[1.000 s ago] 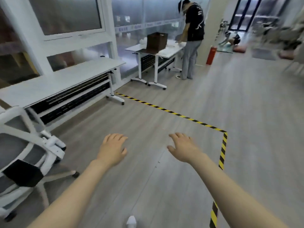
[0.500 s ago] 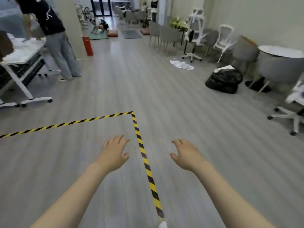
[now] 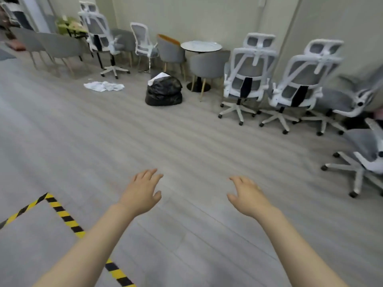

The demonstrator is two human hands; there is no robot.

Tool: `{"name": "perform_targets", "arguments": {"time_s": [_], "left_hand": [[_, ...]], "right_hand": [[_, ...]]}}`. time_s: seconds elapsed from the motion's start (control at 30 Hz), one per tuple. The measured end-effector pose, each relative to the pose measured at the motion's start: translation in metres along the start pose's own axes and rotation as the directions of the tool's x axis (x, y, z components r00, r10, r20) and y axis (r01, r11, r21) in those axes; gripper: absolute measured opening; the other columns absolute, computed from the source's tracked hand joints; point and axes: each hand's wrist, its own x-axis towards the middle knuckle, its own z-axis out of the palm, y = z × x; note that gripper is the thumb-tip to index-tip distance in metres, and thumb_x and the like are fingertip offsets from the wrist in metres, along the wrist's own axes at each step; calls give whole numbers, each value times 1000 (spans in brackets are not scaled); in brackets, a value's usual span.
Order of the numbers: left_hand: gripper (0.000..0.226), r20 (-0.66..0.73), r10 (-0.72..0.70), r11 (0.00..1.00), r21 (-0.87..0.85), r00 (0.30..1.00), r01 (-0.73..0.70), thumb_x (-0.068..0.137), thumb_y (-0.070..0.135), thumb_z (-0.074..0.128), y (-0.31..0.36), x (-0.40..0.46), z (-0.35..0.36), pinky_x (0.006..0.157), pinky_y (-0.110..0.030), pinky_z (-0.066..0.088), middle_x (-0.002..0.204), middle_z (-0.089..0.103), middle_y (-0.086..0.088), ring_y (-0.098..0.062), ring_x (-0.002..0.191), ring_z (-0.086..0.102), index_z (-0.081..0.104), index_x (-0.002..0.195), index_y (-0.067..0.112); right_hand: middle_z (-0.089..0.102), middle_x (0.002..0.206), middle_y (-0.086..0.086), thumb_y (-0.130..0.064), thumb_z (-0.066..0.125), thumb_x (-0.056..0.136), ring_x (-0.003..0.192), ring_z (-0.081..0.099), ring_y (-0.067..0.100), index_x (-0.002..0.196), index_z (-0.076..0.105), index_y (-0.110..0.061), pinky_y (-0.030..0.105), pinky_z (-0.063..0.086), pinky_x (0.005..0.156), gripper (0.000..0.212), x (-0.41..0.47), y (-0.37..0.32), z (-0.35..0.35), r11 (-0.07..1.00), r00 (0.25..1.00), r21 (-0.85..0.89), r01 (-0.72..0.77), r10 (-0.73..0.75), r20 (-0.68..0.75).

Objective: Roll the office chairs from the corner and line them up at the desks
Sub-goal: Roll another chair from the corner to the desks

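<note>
Several white-framed office chairs with grey mesh stand along the wall at the right. One white office chair (image 3: 247, 79) has its back to me, and a second one (image 3: 299, 85) stands just right of it. More chairs crowd the right edge, the nearest (image 3: 366, 154) cut off by the frame. Another white office chair (image 3: 101, 40) stands far left by the wall. My left hand (image 3: 142, 191) and my right hand (image 3: 247, 196) are held out over bare floor, palms down, fingers spread and relaxed, holding nothing. Both are well short of any chair.
A full black rubbish bag (image 3: 163, 90) sits on the floor near a small round table (image 3: 201, 46) with grey tub chairs around it. White crumpled sheeting (image 3: 103, 86) lies on the floor at the left. Yellow-black floor tape (image 3: 62, 214) runs by my left arm.
My view has swung right, from the desks and the standing person to the row of chairs at the wall. Both hands stay held out and empty.
</note>
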Motion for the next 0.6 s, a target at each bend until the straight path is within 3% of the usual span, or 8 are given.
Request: {"name": "perform_targets", "arguments": {"time_s": [0.27, 0.47, 0.6], "left_hand": [[60, 18, 243, 970, -28, 970, -243, 86, 42, 41, 125, 174, 16, 111, -40, 24, 152, 33, -5, -26, 140, 29, 39, 143, 21], [56, -37, 250, 967, -51, 968, -251, 89, 37, 50, 204, 298, 20, 110, -39, 26, 150, 37, -4, -24, 138, 32, 41, 142, 21], [56, -59, 246, 967, -53, 967, -249, 88, 40, 44, 244, 368, 15, 110, -39, 27, 149, 39, -3, -24, 138, 33, 42, 141, 21]], "right_hand": [[33, 151, 5, -41, 46, 95, 140, 29, 25, 149, 27, -22, 39, 29, 111, 60, 51, 164, -54, 971, 969, 48, -234, 237, -67], [32, 152, 3, -41, 46, 96, 140, 28, 24, 149, 27, -22, 39, 30, 109, 60, 129, 272, -109, 962, 957, 55, -267, 272, -105], [34, 151, 3, -41, 46, 95, 139, 30, 24, 148, 28, -22, 39, 30, 109, 59, 183, 324, -142, 972, 966, 24, -232, 233, -108]]}}
